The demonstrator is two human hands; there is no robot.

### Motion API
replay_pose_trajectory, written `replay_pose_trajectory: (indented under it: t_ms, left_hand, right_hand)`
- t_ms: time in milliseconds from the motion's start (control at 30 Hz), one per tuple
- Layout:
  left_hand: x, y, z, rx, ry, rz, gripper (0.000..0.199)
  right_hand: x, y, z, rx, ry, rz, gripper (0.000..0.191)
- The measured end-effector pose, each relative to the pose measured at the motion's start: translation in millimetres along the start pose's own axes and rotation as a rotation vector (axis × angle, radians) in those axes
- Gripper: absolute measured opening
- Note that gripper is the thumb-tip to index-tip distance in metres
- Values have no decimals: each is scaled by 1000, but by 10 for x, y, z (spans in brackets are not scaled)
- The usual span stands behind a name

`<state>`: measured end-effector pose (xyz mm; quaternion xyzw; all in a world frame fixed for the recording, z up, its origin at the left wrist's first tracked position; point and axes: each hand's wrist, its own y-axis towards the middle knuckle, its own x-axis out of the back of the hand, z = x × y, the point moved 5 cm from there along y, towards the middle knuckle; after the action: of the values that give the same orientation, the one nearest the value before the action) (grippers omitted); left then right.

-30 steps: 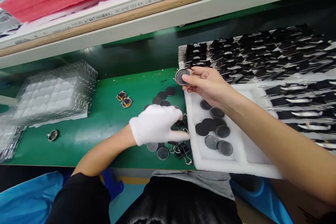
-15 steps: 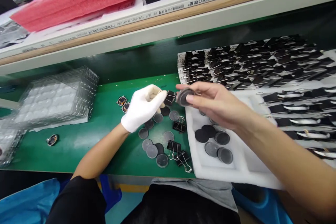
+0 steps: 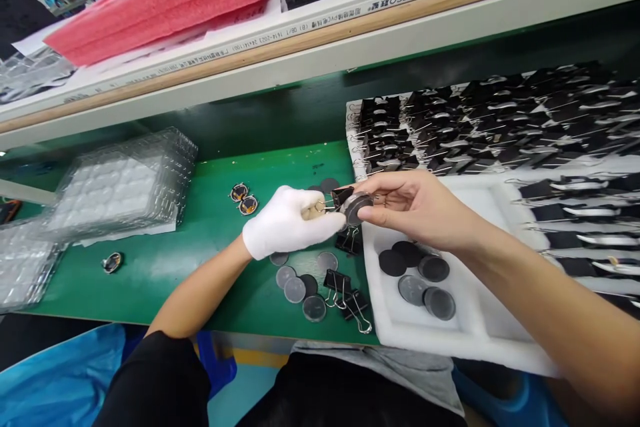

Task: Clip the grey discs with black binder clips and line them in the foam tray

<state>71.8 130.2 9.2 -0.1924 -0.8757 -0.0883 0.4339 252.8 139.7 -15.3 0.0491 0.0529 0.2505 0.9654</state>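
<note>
White-gloved, my left hand (image 3: 297, 221) grips a black binder clip (image 3: 342, 196) by its wire handles. The clip's jaw meets the edge of a round dark disc piece (image 3: 357, 209). Bare, my right hand (image 3: 417, 208) pinches that disc between thumb and fingers; part of it is covered by the thumb. Below the hands, several loose grey and black discs (image 3: 295, 289) lie on the green table. Two further binder clips (image 3: 337, 281) rest near the foam tray's edge, and another clip (image 3: 349, 240) lies just under my hands.
A white foam tray (image 3: 425, 337) on the right holds several discs. Behind it stand rows of clipped black pieces (image 3: 480, 120). Clear plastic trays (image 3: 120, 180) are stacked at left. Small round parts with orange insides (image 3: 248, 205) lie on the table. A shelf edge (image 3: 280, 67) crosses above.
The binder clip has moved right and met the disc piece, which is now at its jaw. Both hands have come closer together and slightly lower in view. The whole view has shifted slightly.
</note>
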Motion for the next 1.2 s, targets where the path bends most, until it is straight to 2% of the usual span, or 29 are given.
replay_pose_trajectory:
  t_ms: [100, 167, 233, 367, 567, 700, 767, 833, 900, 967, 1033, 1100, 1133, 1200]
  left_hand:
    - [2, -3, 9, 43, -18, -32, 39]
    - [30, -5, 4, 37, 5, -66, 38]
    - [39, -11, -9, 19, 20, -68, 37]
    - [-5, -31, -42, -27, 25, -31, 36]
    - [-102, -42, -76, -100, 71, 3, 40]
    - [-58, -39, -83, -97, 67, -8, 39]
    - [-57, -35, -73, -84, 58, 60, 32]
    - [-96, -27, -66, -112, 89, 118, 25]
    - [-170, -14, -69, -202, 225, 85, 30]
    - [-310, -7, -70, -314, 437, 40, 40]
    - [-488, -5, -46, -389, 581, 84, 38]
    - [-583, -7, -21, -407, 551, 139, 36]
    - [-569, -5, -17, -391, 479, 126, 36]
    - [-422, 5, -17, -310, 298, -20, 32]
  right_hand:
    - [115, 6, 10, 19, -7, -99, 28]
    - [229, 17, 18, 30, 5, -188, 29]
    - [313, 33, 21, 19, -9, -219, 31]
    - [365, 52, 26, 3, -99, -161, 34]
    - [289, 42, 12, 4, -127, 6, 29]
    - [273, 35, 15, -12, -133, 13, 28]
    - [289, 39, 16, -27, -130, -18, 30]
    - [329, 54, 20, -16, -70, -95, 35]
    - [377, 71, 10, 1, 65, -200, 37]
    - [400, 85, -24, -5, 218, -279, 39]
    - [388, 90, -76, -52, 325, -308, 39]
    - [362, 83, -125, -103, 388, -306, 40]
    - [347, 79, -145, -124, 405, -293, 40]
    - [305, 72, -170, -140, 397, -239, 38]
